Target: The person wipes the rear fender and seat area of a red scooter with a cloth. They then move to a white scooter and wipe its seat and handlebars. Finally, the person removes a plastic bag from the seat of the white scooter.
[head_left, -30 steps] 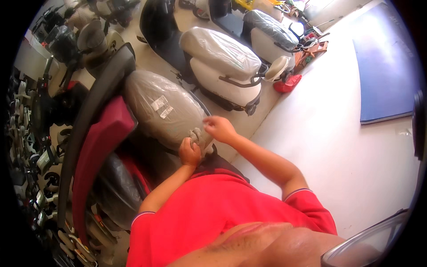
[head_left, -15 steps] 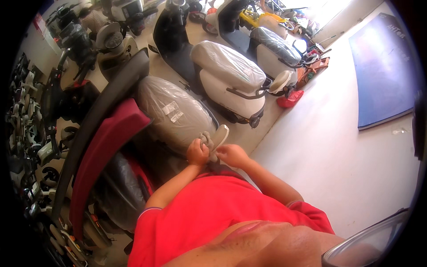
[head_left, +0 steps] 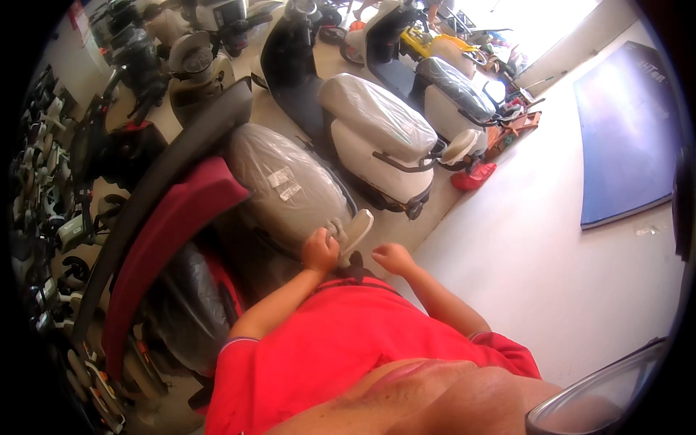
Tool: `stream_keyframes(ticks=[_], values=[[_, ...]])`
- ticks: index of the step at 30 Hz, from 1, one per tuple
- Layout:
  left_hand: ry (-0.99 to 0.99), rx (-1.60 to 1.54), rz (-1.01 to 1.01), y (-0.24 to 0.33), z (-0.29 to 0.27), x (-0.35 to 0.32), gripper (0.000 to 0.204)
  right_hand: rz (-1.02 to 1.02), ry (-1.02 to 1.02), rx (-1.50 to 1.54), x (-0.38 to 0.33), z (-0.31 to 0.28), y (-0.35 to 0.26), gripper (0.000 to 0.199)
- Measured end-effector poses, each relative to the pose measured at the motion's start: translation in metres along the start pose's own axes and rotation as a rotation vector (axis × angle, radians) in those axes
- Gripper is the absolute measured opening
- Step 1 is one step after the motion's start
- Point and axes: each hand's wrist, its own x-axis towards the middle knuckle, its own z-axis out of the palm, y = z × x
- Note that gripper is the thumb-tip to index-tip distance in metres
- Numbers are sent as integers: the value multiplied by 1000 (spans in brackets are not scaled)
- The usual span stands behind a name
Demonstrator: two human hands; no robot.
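Observation:
My left hand (head_left: 320, 251) is closed around what looks like a crumpled beige cloth (head_left: 336, 230), at the tail of a scooter seat (head_left: 290, 181) wrapped in clear plastic. Just right of it rises a cream oblong piece (head_left: 357, 228), rounded at the top, by the rear of that seat. Apart from this piece, to its right, is my right hand (head_left: 391, 258); its fingers are curled in, and whatever they may hold is hidden.
Two white-and-black scooters (head_left: 384, 163) with plastic-covered seats stand ahead. Long dark and maroon panels (head_left: 177, 206) lean at my left. A pale wall (head_left: 507, 254) with a blue board (head_left: 627, 134) runs along the right. A red bag-like thing (head_left: 473, 176) lies by its foot.
My right hand has drawn back to the right, away from the cream piece. My left hand stays nearly in place with its fingers closed. The view has shifted slightly.

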Motion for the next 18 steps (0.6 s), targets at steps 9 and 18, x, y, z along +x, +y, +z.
stream_keyframes(ticks=[9,18], values=[[72,-27,-2,-3,3,-5,17,-2,119,134,46,-54,24,27],[164,101,-168,-22,22,-30,21,-339,899,20,157,-230,90,23]])
